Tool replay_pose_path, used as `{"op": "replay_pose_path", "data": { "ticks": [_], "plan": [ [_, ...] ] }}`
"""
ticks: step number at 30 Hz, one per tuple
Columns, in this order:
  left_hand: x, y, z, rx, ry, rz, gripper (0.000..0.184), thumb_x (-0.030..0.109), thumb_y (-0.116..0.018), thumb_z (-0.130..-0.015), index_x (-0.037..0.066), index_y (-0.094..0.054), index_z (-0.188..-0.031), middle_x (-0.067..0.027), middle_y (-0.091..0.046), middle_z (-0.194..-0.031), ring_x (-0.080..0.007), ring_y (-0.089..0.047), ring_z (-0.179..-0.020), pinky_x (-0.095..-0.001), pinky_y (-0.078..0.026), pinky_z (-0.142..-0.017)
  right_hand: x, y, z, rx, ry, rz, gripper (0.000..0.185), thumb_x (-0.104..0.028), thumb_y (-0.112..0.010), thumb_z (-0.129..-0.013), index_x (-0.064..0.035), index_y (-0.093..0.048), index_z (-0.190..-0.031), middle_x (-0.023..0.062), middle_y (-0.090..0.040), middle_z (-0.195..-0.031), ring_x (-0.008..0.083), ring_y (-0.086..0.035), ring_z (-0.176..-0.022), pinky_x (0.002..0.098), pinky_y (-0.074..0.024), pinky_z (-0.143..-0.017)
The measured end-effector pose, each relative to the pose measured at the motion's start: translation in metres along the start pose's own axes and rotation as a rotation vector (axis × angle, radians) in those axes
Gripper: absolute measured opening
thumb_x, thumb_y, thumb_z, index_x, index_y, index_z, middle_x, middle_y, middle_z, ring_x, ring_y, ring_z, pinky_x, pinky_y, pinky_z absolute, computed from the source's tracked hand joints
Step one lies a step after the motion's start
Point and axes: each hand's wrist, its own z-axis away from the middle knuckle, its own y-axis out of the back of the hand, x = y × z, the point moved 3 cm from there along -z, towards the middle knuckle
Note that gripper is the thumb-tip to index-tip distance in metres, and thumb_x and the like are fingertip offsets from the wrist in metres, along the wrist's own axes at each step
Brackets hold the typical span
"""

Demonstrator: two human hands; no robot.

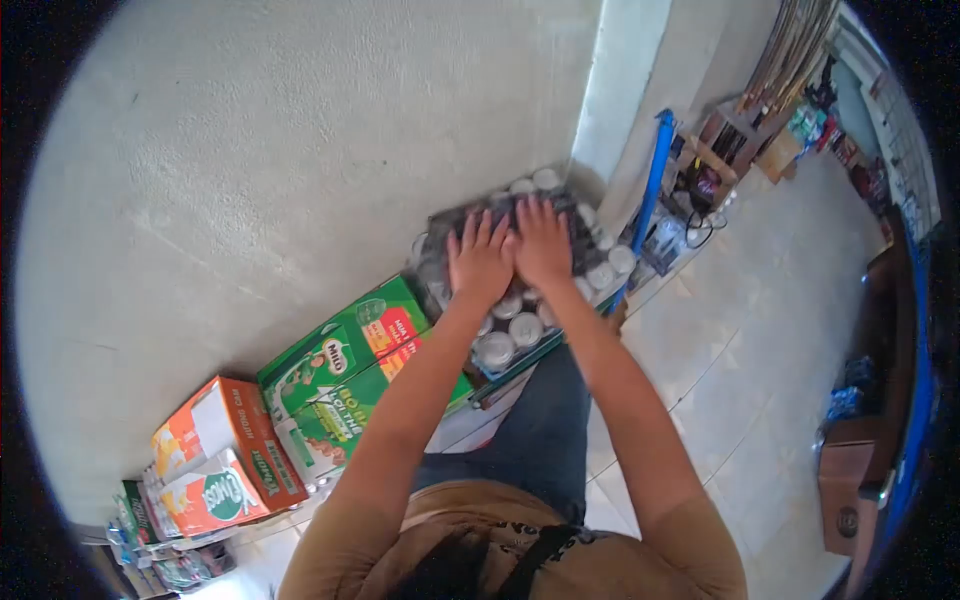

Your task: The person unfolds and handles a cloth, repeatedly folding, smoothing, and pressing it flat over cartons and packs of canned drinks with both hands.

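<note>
My left hand point(481, 262) lies flat, fingers spread, on a dark, shiny sheet or pack point(452, 225) that rests over several round-topped cans. Beside it, nearly touching at the thumbs, my right hand point(542, 242) presses down on the same dark surface with fingers outstretched. Pale can lids point(526, 329) show around the edges, below and to the right of my hands. What exactly the dark layer is, I cannot make out. A green Milo carton point(335, 356) stands just left of the cans.
Farther left sits an orange and white carton point(222, 455). A wall point(300, 150) runs behind the goods. To the right, a blue pole point(655, 175) leans near the cans, with cardboard boxes point(725, 140) beyond it. Tiled floor point(745, 320) stretches right toward dark furniture point(895, 340).
</note>
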Motion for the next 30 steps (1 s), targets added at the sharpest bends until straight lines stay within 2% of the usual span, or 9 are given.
{"op": "replay_pose_path", "data": {
  "ticks": [6,7,9,12,17,23,30],
  "plan": [
    [-0.003,0.059,0.088,-0.039,0.101,0.045,0.049,0.034,-0.035,-0.096,0.014,-0.041,-0.141,-0.0129,-0.036,-0.147,-0.0335,-0.027,-0.138,-0.0572,-0.018,-0.11,-0.052,0.025,0.064,-0.016,0.243,-0.143,0.055,-0.029,-0.047,-0.09,-0.002,-0.041,-0.137,0.0171,-0.034,-0.147,0.0359,-0.031,-0.136,0.0507,-0.0208,-0.112],
    [0.0,0.066,0.097,-0.053,0.106,0.116,0.05,0.033,-0.035,-0.096,0.011,-0.04,-0.141,-0.0151,-0.034,-0.147,-0.0353,-0.026,-0.138,-0.056,-0.017,-0.111,-0.055,0.03,0.07,-0.032,0.247,-0.165,0.055,-0.029,-0.047,-0.09,-0.0027,-0.041,-0.137,0.0157,-0.034,-0.147,0.0345,-0.03,-0.137,0.0501,-0.0208,-0.112],
    [0.004,0.065,0.104,-0.053,0.068,0.023,0.051,0.033,-0.036,-0.096,0.01,-0.039,-0.141,-0.0167,-0.033,-0.147,-0.0364,-0.025,-0.139,-0.0555,-0.016,-0.112,-0.054,0.041,0.078,-0.068,0.24,-0.218,0.054,-0.028,-0.048,-0.091,-0.0014,-0.041,-0.137,0.0165,-0.033,-0.147,0.0355,-0.031,-0.136,0.0506,-0.0217,-0.111],
    [0.011,0.06,0.095,-0.096,0.006,0.054,0.052,0.033,-0.037,-0.095,0.009,-0.039,-0.141,-0.0183,-0.032,-0.147,-0.038,-0.023,-0.139,-0.0543,-0.014,-0.113,-0.046,0.044,0.087,-0.043,0.131,-0.218,0.054,-0.028,-0.048,-0.09,-0.0021,-0.04,-0.137,0.0171,-0.034,-0.147,0.0364,-0.031,-0.135,0.0512,-0.0208,-0.111],
    [0.024,0.039,0.062,-0.105,-0.104,0.103,0.051,0.038,-0.031,-0.097,0.013,-0.041,-0.14,-0.0181,-0.032,-0.148,-0.0382,-0.023,-0.139,-0.0537,-0.015,-0.113,-0.019,0.041,0.079,0.022,-0.027,-0.167,0.051,-0.027,-0.044,-0.092,-0.003,-0.042,-0.137,0.0155,-0.035,-0.147,0.0362,-0.031,-0.136,0.052,-0.0193,-0.111],
    [0.048,0.008,0.013,-0.039,-0.031,0.131,0.05,0.036,-0.029,-0.097,0.013,-0.042,-0.14,-0.0182,-0.032,-0.148,-0.0378,-0.023,-0.139,-0.053,-0.015,-0.113,0.026,0.016,0.042,0.0,-0.05,-0.051,0.056,-0.031,-0.041,-0.094,-0.0068,-0.033,-0.144,0.0138,-0.029,-0.151,0.0338,-0.026,-0.139,0.0508,-0.0183,-0.112],
    [0.048,-0.018,-0.026,-0.004,0.016,0.167,0.05,0.036,-0.028,-0.097,0.014,-0.043,-0.139,-0.0175,-0.031,-0.149,-0.0367,-0.023,-0.14,-0.0525,-0.014,-0.114,0.048,-0.003,0.006,0.011,-0.009,0.02,0.055,-0.033,-0.039,-0.095,-0.0092,-0.032,-0.144,0.0118,-0.029,-0.151,0.0338,-0.027,-0.138,0.0521,-0.0194,-0.112]
  ]
}}
